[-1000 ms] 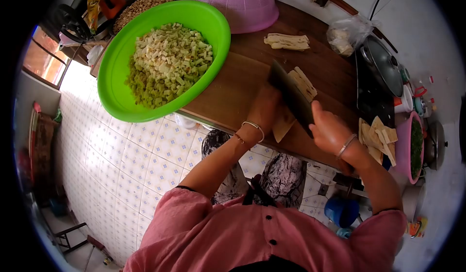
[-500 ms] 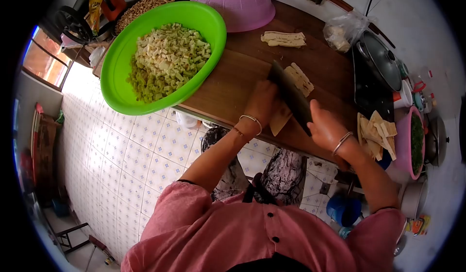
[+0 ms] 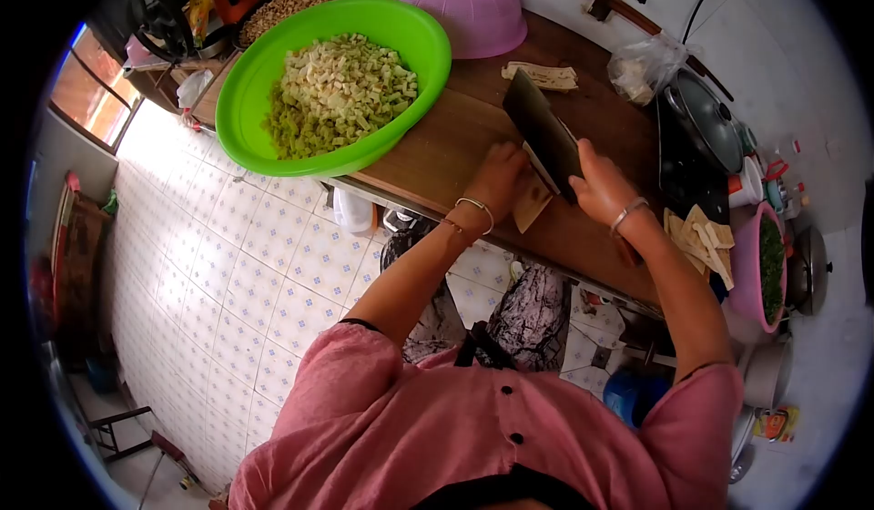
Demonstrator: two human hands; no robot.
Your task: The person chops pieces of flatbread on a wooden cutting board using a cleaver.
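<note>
My right hand (image 3: 605,187) is wrapped round the handle of a wide cleaver (image 3: 543,127), its dark blade tilted up over the wooden board. My left hand (image 3: 499,182), fingers curled, presses on a flat pale-yellow slab (image 3: 533,204) that looks like firm tofu; the blade's lower edge is close beside those fingers. Part of the slab is hidden under the blade and hand. Farther back lie cut pale strips (image 3: 542,76) in a small pile. To the right of my right hand is a stack of similar flat slabs (image 3: 696,241).
A big green basin (image 3: 238,123) of diced pale and green pieces stands at the left. Behind it are an upturned pink basket (image 3: 455,9) and a pan of brown bits (image 3: 296,7). At right are a plastic bag (image 3: 645,66), a lidded pan (image 3: 708,123) and a pink basin (image 3: 745,278) of greens.
The cleaver has lifted and tilted, its blade tip moving back toward the cut strips. My left hand stays on the slab. The whole view has shifted slightly.
</note>
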